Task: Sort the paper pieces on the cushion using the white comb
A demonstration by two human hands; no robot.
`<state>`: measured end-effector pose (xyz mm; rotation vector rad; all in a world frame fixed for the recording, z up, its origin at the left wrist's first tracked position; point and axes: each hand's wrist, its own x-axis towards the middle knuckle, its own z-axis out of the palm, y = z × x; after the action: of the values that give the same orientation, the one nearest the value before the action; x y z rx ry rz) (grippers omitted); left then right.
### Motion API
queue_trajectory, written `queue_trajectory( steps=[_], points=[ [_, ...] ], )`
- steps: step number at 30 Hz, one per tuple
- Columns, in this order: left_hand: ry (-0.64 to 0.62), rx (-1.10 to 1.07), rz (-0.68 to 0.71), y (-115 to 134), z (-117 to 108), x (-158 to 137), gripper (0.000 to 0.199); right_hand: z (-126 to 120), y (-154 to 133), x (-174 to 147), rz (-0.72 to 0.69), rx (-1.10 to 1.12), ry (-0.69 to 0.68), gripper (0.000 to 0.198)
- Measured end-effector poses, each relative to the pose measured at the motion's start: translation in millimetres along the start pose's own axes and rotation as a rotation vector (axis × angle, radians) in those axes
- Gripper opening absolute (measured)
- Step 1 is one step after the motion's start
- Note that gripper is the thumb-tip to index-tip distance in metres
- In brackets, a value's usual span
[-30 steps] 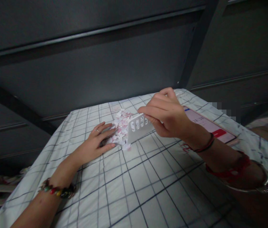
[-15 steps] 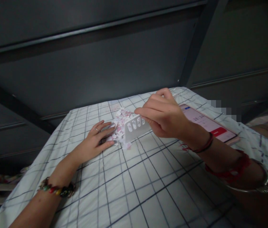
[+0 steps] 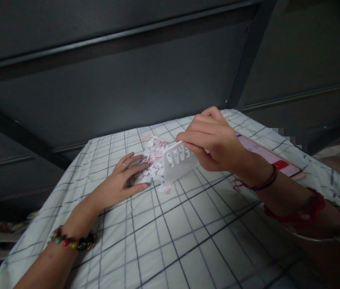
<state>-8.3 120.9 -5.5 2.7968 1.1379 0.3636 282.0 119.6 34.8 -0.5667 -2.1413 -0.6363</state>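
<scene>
A heap of small torn paper scraps (image 3: pixel 154 162), white with pinkish bits, lies on the checked cloth. My left hand (image 3: pixel 117 178) rests flat at the heap's left side, fingers spread and fingertips touching the scraps. Against the heap's right side stands a white plastic piece (image 3: pixel 177 170) with a row of oval slots along its upper part. My right hand (image 3: pixel 214 140) grips its top edge from above, hiding its right end. One loose scrap (image 3: pixel 164 188) sits at the lower left corner of the plastic piece.
A phone (image 3: pixel 266 154) with a lit screen and a red button lies behind my right wrist, partly covered by it. The white checked cloth (image 3: pixel 146 245) covers the table. Dark grey panels (image 3: pixel 158 80) rise right behind the table's far edge.
My right hand and the slotted plastic piece have shifted slightly right, and more of the scraps show to its left. My left hand has edged a little to the right.
</scene>
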Motion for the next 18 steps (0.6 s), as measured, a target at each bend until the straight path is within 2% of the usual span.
queue_trajectory(
  steps=[7, 12, 18],
  points=[
    [0.012, -0.055, 0.045, 3, -2, 0, 0.052, -2, 2, 0, -0.008, -0.012, -0.005, 0.021],
    [-0.036, -0.195, 0.126, 16, -9, 4, 0.031, -2, 3, -1, -0.014, -0.028, -0.024, 0.025],
    [-0.102, -0.283, 0.210, 30, -8, 7, 0.028, -2, 4, -2, 0.003, -0.052, -0.027, 0.025]
  ],
)
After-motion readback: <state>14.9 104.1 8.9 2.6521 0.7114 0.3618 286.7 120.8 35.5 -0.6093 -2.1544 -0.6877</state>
